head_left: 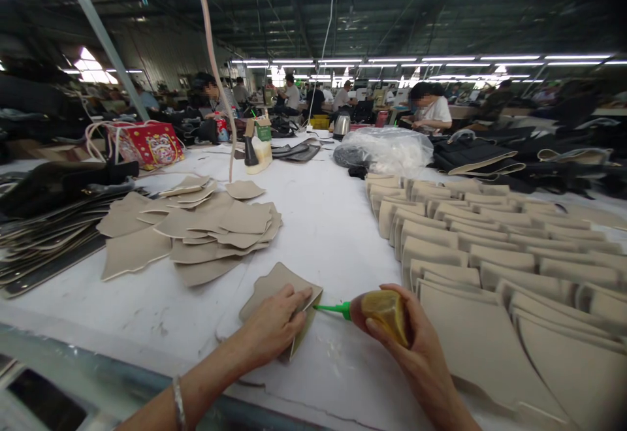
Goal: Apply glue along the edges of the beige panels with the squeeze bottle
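I have my left hand (274, 326) laid flat and open on a beige piece (274, 284), pinning it to the table (323, 222) near me, just left of centre. My right hand (411, 346) is closed around a yellowish bottle (386, 310) whose green nozzle (332, 309) points left, with its tip at the right edge of the piece. I cannot make out any glue line on that edge, so I judge this piece to be at the very start of its coating, or just short of it. To the left, farther from me, lies a loose heap (206, 228) of similar beige cut-outs, overlapping without order; I take these to be the ones waiting. On the right, larger beige panels lie in neat overlapping rows (490, 248) from near to far, which look handled and set out, though I cannot tell whether they carry glue. Going by the two lots, a fair share looks done and a good heap is left. Dark panels (44, 235) are stacked at the far left edge, and other people (431, 108) work at tables well beyond mine.
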Demonstrator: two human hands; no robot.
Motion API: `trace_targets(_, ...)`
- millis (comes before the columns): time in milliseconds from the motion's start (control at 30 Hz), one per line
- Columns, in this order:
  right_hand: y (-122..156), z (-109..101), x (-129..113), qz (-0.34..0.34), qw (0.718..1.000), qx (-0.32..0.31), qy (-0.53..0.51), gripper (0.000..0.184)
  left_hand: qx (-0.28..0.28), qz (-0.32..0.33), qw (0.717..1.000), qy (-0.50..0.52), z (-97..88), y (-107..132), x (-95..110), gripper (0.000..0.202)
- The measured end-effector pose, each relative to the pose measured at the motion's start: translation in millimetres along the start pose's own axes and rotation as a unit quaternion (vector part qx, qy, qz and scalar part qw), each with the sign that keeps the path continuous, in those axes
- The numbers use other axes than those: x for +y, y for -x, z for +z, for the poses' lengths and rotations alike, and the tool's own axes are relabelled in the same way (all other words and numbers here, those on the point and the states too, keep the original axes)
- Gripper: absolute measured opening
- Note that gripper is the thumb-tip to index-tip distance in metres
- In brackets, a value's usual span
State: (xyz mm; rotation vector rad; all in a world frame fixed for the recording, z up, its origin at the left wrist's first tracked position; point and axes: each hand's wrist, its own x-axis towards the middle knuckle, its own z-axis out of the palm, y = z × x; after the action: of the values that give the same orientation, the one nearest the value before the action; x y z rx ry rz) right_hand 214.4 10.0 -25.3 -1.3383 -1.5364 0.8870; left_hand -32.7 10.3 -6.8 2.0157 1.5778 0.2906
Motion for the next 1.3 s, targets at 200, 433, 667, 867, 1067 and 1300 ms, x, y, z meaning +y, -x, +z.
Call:
trace_targets(200,17.8,6.0,-12.7,0.021,0.998,-0.015,-0.055,0.049,0.007,-0.004,1.000,0.012,-0.2,0.4,0.5,0.047)
trace_targets(433,17.7,4.6,-15.6,0.030,0.999,0.025,-0.035,0.051,0.014,-0.001,1.000,0.010,1.9,-0.1,-1.1,0.048)
trace_targets(667,21.2,4.0,-8.2,0.049,0.997,-0.004,-0.058,0.054,0.020,-0.005,1.000,0.013,2.6,0.6,-1.3,0.049)
trace_targets(867,22.6,5.9,-12.8,0.036,0.998,-0.007,-0.050,0.052,0.023,-0.007,1.000,0.012,3.1,1.1,-1.5,0.049)
trace_targets(1067,14.2,5.6,-12.5,0.039,0.998,0.028,-0.039,0.055,0.028,0.001,0.999,0.017,4.2,0.7,-2.4,0.049)
trace_targets(1300,30.2,14.0,-16.7,0.059,0.996,0.007,-0.066,0.052,0.035,0.001,0.999,0.025,5.9,0.5,-4.0,0.050)
